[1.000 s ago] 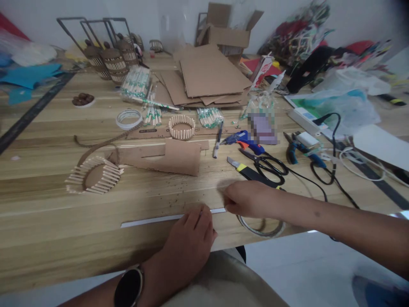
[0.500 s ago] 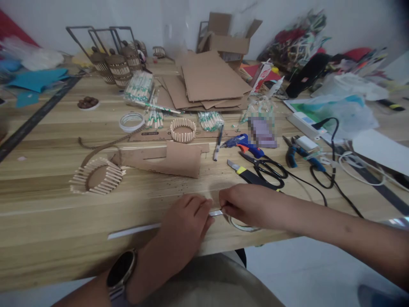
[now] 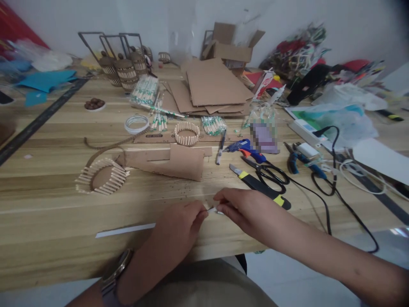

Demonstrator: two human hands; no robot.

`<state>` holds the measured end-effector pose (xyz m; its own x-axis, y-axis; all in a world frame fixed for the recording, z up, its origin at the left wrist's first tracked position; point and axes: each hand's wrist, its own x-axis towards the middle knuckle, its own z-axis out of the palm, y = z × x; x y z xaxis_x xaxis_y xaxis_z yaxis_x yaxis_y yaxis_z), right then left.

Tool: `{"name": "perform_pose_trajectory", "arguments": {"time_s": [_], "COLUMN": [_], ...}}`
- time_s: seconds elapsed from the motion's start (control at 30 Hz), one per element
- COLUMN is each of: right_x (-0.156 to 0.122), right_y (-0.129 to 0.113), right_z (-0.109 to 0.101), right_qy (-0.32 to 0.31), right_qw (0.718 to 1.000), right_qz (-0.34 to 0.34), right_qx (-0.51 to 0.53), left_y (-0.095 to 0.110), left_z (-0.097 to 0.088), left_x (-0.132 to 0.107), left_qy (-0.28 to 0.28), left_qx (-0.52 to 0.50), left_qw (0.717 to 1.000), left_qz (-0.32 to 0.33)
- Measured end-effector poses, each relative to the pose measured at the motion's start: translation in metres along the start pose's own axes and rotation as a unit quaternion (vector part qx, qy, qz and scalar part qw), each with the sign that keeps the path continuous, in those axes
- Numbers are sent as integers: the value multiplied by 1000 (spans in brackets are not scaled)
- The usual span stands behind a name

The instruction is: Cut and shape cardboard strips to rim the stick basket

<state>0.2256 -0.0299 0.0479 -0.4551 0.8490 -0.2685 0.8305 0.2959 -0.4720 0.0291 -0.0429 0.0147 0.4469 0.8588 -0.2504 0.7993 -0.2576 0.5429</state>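
In the head view, a white strip [image 3: 126, 230] lies along the near part of the worktop [image 3: 47, 221], its left end flat and uncovered, the rest passing out of sight behind the left hand [image 3: 180, 224]. That hand's thumb and forefinger pinch a thin piece [image 3: 211, 209], whose pale end shows in the small gap between the hands; whether it is one with the white strip cannot be told. The right hand [image 3: 244, 209] is curled just beside it, thumb and forefinger near each other, but I cannot tell whether they grip. For neat work, I would set the left pinch close to the end, so that little can flex, and let the right fingertips work the edge gently, drawing along its length rather than across. Resting both wrists should steady things. The yellow-and-black cutter [image 3: 255, 183] lies just beyond the right hand, blade bared, so reaching forward calls for care
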Motion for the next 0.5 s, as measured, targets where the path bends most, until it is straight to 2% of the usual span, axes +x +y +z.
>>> {"name": "perform_pose_trajectory", "arguments": {"time_s": [0.17,0.33,0.5], "right_x": [0,-7,-9], "right_y": [2,0,-4], "right_z": [3,4,8], "right_qy": [15,14,34], "right_qw": [999,999,998], "right_qz": [-44,-33,-50], "right_qx": [8,15,-7], "left_y": [-6,-13,-12], "left_z": [-3,-2,0], "left_x": [-4,-6,-5], "left_qy": [3,20,37], "left_qx": [-3,-17,-34], "left_qw": [1000,999,995], "left_qz": [16,42,82]}}
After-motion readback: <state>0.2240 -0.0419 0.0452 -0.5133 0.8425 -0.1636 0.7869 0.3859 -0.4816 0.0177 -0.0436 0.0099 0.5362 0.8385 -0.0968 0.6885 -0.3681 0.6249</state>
